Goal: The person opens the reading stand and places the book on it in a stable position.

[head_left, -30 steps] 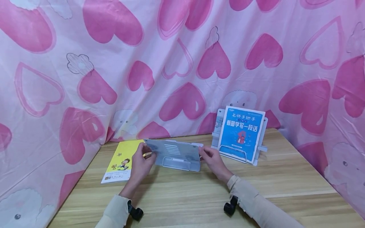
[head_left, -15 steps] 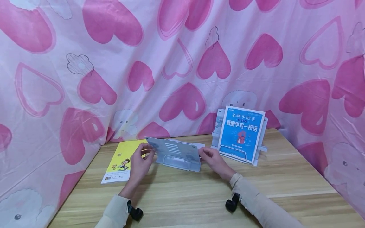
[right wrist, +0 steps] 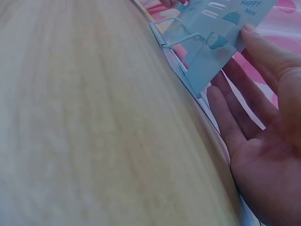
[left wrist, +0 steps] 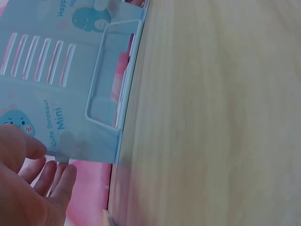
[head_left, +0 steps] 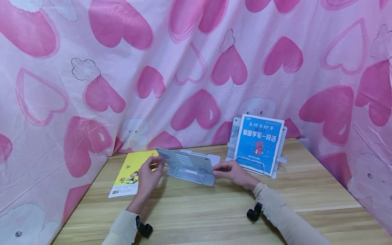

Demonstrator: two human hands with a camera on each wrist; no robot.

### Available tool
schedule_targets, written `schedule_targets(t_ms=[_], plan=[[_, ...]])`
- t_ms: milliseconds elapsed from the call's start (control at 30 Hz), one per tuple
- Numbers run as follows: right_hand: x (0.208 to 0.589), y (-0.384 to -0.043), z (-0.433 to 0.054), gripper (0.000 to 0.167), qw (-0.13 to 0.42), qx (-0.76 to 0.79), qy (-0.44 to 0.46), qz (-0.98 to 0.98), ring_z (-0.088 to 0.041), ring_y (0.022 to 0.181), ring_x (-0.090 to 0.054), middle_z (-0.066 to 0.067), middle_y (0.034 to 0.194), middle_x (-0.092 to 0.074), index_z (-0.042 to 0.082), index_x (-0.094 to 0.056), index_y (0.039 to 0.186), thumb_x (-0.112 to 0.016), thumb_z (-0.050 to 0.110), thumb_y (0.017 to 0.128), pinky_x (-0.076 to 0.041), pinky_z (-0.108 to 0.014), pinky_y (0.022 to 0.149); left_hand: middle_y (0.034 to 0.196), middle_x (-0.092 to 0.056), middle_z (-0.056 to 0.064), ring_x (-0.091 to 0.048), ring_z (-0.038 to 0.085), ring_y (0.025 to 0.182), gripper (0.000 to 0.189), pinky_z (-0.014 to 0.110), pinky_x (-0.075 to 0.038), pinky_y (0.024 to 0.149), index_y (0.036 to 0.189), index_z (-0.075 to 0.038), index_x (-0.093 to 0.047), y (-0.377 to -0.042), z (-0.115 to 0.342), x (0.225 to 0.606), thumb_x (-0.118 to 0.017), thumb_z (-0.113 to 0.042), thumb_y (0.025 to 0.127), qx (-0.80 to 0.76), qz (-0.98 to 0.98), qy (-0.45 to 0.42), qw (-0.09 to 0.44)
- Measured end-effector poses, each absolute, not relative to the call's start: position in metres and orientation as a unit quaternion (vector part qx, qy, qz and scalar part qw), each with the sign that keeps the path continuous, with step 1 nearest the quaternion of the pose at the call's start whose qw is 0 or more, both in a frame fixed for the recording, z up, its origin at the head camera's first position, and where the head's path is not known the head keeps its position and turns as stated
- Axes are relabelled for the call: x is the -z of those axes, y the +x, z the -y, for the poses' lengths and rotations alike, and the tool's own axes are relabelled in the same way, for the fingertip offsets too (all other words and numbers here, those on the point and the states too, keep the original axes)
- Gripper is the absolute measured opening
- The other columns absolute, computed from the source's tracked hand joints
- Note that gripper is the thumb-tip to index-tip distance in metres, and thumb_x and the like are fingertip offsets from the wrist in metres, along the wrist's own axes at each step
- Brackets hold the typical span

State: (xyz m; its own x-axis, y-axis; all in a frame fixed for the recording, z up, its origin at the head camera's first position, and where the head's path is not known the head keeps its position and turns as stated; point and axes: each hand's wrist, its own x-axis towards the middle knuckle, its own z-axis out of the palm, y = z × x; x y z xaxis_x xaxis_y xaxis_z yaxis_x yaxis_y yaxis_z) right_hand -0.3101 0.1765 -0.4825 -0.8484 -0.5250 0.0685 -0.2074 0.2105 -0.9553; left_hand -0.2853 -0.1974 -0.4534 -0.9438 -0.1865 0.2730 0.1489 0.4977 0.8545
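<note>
A light blue metal book stand [head_left: 190, 163] with slots and a wire page holder stands on the table, its panel leaning back at a slant. At the panel's left edge my left hand [head_left: 150, 173] holds on, thumb in front and fingers behind. In the left wrist view, printed dinosaurs show on the panel [left wrist: 70, 101], and the left hand [left wrist: 37, 174] is by a small side tab. My right hand [head_left: 235, 173] pinches the panel's right edge. The right wrist view has that thumb on the front of the panel [right wrist: 225, 37], the other fingers of the right hand [right wrist: 263, 122] behind or beside it.
A yellow booklet [head_left: 127, 170] lies flat at the left, partly behind my left hand. At the right, a blue book [head_left: 259, 139] leans on a second book stand [head_left: 283, 149]. A pink heart-patterned cloth [head_left: 196, 68] hangs behind the wooden table [head_left: 196, 211].
My right hand has shifted slightly, its fingers reaching straighter to the panel's lower right edge. The panel's angle has changed a little. My left hand has moved slightly left.
</note>
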Motion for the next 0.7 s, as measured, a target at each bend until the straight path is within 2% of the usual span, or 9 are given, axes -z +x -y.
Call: schedule_targets(t_ms=[200,400,533,700], plan=[[0.482,-0.309,-0.177,0.034,0.14,0.58,-0.237,-0.767,-0.026,0.135,-0.061,0.002,0.142,-0.071,0.029,-0.079,0.133,-0.077,0.041,0.101,-0.056,-0.04,0.108,0.136,-0.073,0.005,-0.069,0.025,0.125,0.031,0.044,-0.06,0.108,0.135,-0.017,-0.071,-0.284,0.198,0.449,-0.071,-0.028,0.106,0.509,0.848,0.011,0.147],[0.484,-0.31,-0.177,0.035,0.14,0.582,-0.242,-0.764,-0.027,0.136,-0.061,0.002,0.144,-0.07,0.028,-0.078,0.134,-0.076,0.041,0.101,-0.057,-0.04,0.108,0.145,-0.071,0.007,-0.068,0.027,0.132,0.043,0.049,-0.056,0.114,0.146,-0.017,-0.066,-0.281,0.195,0.444,-0.069,-0.038,0.107,0.531,0.835,-0.012,0.142],[0.485,-0.31,-0.176,0.034,0.14,0.583,-0.249,-0.761,-0.028,0.135,-0.061,0.001,0.143,-0.07,0.028,-0.078,0.133,-0.077,0.04,0.101,-0.057,-0.041,0.108,0.154,-0.065,0.008,-0.064,0.029,0.141,0.054,0.052,-0.053,0.118,0.156,-0.019,-0.056,-0.28,0.193,0.443,-0.065,-0.043,0.109,0.55,0.826,-0.041,0.119],[0.485,-0.308,-0.173,0.032,0.133,0.57,-0.26,-0.768,-0.028,0.133,-0.062,0.002,0.14,-0.071,0.03,-0.078,0.132,-0.076,0.04,0.102,-0.059,-0.039,0.106,0.166,-0.053,0.01,-0.052,0.034,0.153,0.063,0.054,-0.046,0.124,0.166,-0.022,-0.041,-0.279,0.19,0.442,-0.065,-0.036,0.109,0.589,0.8,-0.076,0.085]])
